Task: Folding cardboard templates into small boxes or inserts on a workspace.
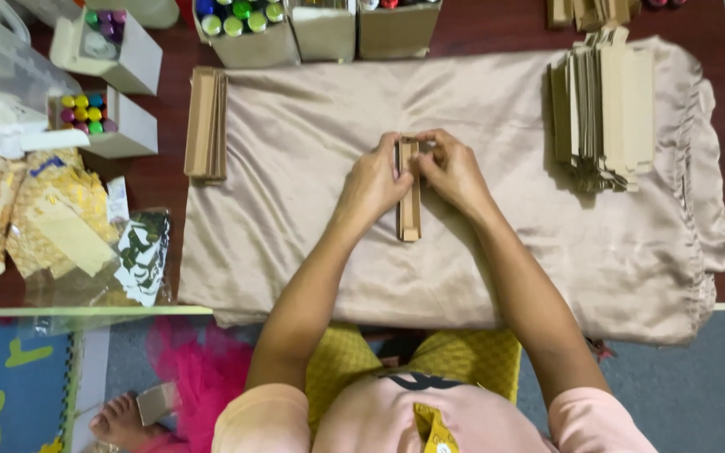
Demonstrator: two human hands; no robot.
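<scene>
Cardboard, light and stiff yet easily creased, we judged: our left hand (375, 180) and right hand (451, 172) both gripped the narrow box (409, 205) at its upper end, mid-frame on the beige cloth (295, 168) covering the counter (161, 180). Folding it called for pinching along its edges.

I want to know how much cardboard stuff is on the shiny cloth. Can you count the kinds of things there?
Long cardboard box held in the hands (left, right): 1
Stack of flat cardboard pieces at the right: 1
Stack of folded boxes at the cloth's left edge: 1
Total: 3
</scene>
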